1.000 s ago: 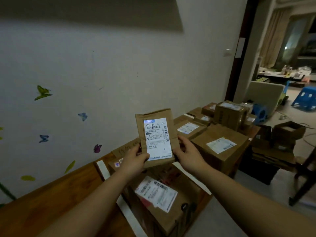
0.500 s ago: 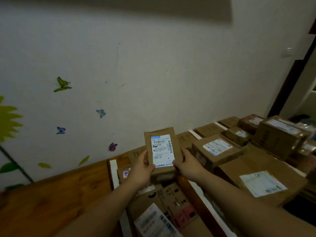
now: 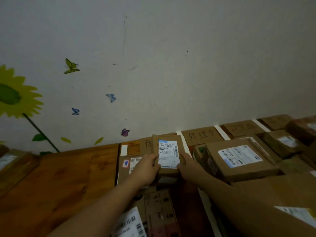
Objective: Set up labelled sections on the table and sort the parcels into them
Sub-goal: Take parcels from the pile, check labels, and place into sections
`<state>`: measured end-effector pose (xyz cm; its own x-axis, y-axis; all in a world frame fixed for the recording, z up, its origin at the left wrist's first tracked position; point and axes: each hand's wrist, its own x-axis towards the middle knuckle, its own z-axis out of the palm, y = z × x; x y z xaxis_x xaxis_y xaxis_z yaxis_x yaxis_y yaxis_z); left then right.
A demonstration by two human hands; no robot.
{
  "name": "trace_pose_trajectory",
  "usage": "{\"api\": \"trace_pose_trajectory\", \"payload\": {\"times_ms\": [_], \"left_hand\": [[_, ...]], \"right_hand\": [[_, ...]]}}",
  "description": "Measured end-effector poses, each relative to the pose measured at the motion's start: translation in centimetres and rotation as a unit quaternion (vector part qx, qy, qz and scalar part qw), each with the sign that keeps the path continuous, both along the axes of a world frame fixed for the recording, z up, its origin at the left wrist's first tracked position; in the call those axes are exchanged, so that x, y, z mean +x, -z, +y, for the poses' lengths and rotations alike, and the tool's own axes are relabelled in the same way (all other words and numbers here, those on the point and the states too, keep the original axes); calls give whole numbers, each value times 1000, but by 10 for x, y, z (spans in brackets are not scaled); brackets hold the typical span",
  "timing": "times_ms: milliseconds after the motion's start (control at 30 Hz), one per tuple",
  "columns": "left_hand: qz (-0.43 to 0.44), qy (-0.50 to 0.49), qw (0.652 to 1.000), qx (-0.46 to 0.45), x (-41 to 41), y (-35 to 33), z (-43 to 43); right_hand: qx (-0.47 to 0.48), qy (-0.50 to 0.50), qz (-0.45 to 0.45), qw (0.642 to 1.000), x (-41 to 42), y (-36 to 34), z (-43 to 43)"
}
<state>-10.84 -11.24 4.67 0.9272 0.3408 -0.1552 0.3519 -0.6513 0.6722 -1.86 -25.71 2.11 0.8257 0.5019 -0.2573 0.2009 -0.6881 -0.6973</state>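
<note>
left hand (image 3: 146,169) – grips left edge of small parcel (image 3: 168,155) | right hand (image 3: 189,165) – grips its right edge | parcel at frame centre, label up, over other boxes on wooden table (image 3: 59,177) | handwritten cardboard sign (image 3: 201,135) just right of it, by wall

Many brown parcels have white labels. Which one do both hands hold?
The small flat parcel in the middle, gripped at its sides by the left hand and right hand; no hand holds the other parcels.
</note>
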Motion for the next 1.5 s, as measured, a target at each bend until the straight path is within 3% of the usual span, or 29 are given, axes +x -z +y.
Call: {"api": "trace_pose_trajectory", "payload": {"times_ms": [233, 500, 867, 1500], "left_hand": [[53, 15, 998, -6, 10, 9, -9], [168, 82, 975, 117, 8, 28, -16], [137, 82, 967, 199, 1, 40, -2], [117, 60, 980, 152, -3, 36, 7]], "right_hand": [[-55, -32, -54, 996, 19, 12, -13], [-78, -68, 24, 994, 9, 39, -18], [-39, -84, 27, 995, 3, 55, -15], [-85, -99, 9, 991, 9, 48, -7]]}}
